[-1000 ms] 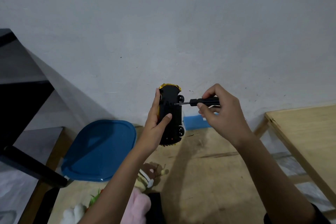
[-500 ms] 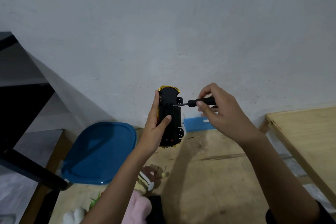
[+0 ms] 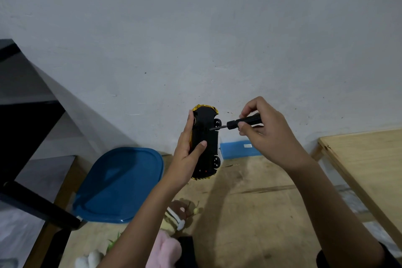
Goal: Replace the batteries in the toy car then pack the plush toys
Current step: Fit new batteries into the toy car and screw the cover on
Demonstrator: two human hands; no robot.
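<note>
My left hand [image 3: 187, 154] grips a gold toy car [image 3: 206, 137] turned so its black underside faces me, thumb across the belly. My right hand [image 3: 265, 135] pinches a small black screwdriver [image 3: 241, 123], and its tip touches the underside near the upper right wheel. Plush toys lie on the wooden table [image 3: 250, 213] below my arms: a brown and yellow one [image 3: 178, 213], a pink one [image 3: 165, 250] and a white one [image 3: 89, 259], partly hidden by my left forearm.
A blue plastic lid [image 3: 117, 183] lies at the left of the table. A blue box [image 3: 239, 149] stands against the grey wall behind the car. A second wooden table [image 3: 369, 170] is at the right, a black shelf frame [image 3: 26, 159] at the left.
The screwdriver tip has moved left from beside the wheel onto the car's underside. My right hand's fingers have shifted along the handle. The car stays held in the same pose.
</note>
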